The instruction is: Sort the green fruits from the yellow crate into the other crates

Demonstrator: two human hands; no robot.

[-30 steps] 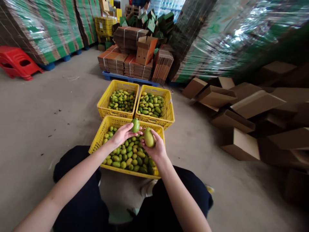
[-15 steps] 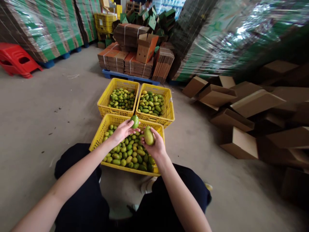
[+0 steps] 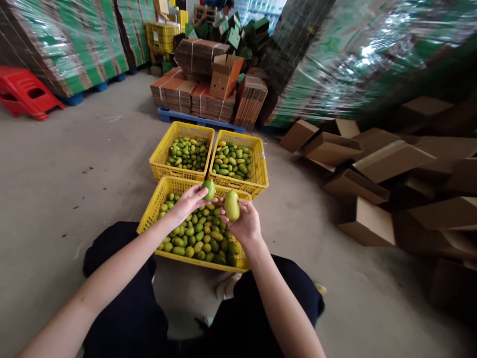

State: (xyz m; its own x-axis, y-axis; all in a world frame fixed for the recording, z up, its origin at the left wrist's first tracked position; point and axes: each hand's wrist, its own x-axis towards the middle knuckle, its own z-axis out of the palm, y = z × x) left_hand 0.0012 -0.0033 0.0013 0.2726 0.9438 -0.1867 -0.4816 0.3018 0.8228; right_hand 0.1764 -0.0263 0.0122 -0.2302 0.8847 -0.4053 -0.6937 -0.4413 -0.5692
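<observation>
My left hand [image 3: 188, 203] grips a dark green mango [image 3: 209, 190] between thumb and fingers. In my right hand [image 3: 247, 223] rests a paler, yellow-green mango [image 3: 231, 206], held upright with the fingers around its lower side. The two fruits are close together but apart, both above the near yellow crate [image 3: 203, 265]. Many green and yellowish mangoes [image 3: 199, 236] fill that crate, partly hidden by my hands and forearms.
Two more yellow crates, a left one [image 3: 158, 158] and a right one [image 3: 264, 174], hold mangoes behind. Beyond is a blue pallet [image 3: 201, 120] with flattened cartons. Open cardboard boxes [image 3: 376, 219] lie at right; a red stool [image 3: 30, 94] stands left. Someone is in the background.
My right hand has shifted slightly right and turned the pale mango more upright, with its side showing more. My left hand still holds the dark green mango, almost unmoved.
</observation>
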